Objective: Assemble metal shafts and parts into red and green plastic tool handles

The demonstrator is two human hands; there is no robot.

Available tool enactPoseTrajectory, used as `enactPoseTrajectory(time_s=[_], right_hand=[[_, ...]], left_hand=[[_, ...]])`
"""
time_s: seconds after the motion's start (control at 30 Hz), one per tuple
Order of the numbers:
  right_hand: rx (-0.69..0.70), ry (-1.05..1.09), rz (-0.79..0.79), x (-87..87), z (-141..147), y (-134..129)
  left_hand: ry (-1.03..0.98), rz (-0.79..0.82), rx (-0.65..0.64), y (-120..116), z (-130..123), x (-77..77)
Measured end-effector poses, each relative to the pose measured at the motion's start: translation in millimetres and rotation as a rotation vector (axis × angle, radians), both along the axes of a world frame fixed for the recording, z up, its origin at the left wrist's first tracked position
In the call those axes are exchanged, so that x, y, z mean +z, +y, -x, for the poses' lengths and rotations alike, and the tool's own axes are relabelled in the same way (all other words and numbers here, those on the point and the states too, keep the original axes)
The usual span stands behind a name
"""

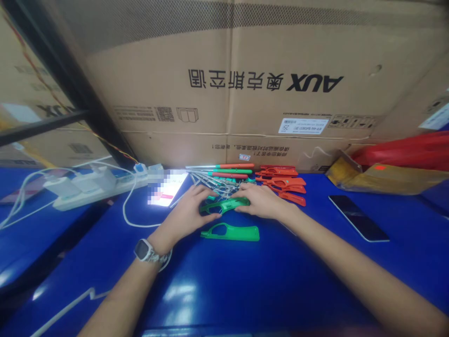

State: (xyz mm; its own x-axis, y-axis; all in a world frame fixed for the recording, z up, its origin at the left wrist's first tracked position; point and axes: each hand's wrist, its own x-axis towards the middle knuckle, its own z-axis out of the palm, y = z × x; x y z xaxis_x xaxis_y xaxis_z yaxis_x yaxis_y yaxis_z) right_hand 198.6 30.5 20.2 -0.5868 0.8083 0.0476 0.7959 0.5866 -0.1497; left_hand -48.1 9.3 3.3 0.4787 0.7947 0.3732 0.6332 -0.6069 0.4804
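My left hand (191,210) pinches the left end of a green plastic shell (229,204) with an oval opening, thumb below and fingers above. At the shell's right end, the fingers of my right hand (259,200) are closed on it. A second green shell (242,233) lies flat on the blue table just below. Behind my hands is a pile of metal rods (210,176) and small parts, partly hidden by the fingers. Long pieces with red handles (236,166) and a green handle (242,171) lie at its back. Several red shells (289,181) are stacked to the right.
A lit phone (171,189) lies left of the pile, near a white power strip (105,187) with plugs and cables. A dark phone (358,218) lies at right. Behind stands a large cardboard box (245,107); yellow tape (379,178) and red plastic (410,150) are at the right back.
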Motion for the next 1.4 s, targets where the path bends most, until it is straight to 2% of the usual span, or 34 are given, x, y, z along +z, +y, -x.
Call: enactPoseTrajectory(time_s=[0.13,0.23,0.4,0.5,0.63,0.73,0.83,1.03,1.13,1.3,1.4], right_hand=[[-0.001,0.076,-0.018,-7.7,-2.4,-1.0],[0.032,0.13,-0.018,-15.2,-4.4,-4.4],[0.02,0.237,-0.056,-23.4,-7.6,-8.0],[-0.042,0.323,-0.13,-21.7,-4.0,-1.1],[-0.129,0.193,-0.178,-13.9,11.7,19.6],[-0.116,0.048,-0.162,-8.4,23.6,32.9],[-0.073,0.032,-0.167,-3.3,27.6,38.7],[-0.06,0.26,-0.119,11.8,21.4,38.4],[-0.061,0.408,-0.156,19.2,18.5,36.7],[-0.064,0.612,-0.228,28.4,14.6,35.7],[-0.081,0.762,-0.17,32.1,15.0,37.3]], left_hand=[[0.194,0.049,0.012,5.9,-1.2,-6.9],[0.25,0.025,0.011,7.2,-5.9,-10.0],[0.233,0.028,0.003,6.4,-8.4,-12.4],[0.115,0.017,0.01,7.3,-2.8,-11.1],[-0.043,-0.062,0.118,13.8,10.6,-8.4],[-0.031,-0.078,0.204,18.7,18.6,-9.1],[-0.009,-0.078,0.228,20.8,21.1,-11.7],[-0.015,-0.117,0.261,20.1,17.5,-14.2],[-0.019,-0.14,0.277,18.1,14.4,-12.3],[0.019,-0.199,0.253,17.7,7.8,-2.4],[0.111,-0.226,0.224,24.5,2.1,5.0]])
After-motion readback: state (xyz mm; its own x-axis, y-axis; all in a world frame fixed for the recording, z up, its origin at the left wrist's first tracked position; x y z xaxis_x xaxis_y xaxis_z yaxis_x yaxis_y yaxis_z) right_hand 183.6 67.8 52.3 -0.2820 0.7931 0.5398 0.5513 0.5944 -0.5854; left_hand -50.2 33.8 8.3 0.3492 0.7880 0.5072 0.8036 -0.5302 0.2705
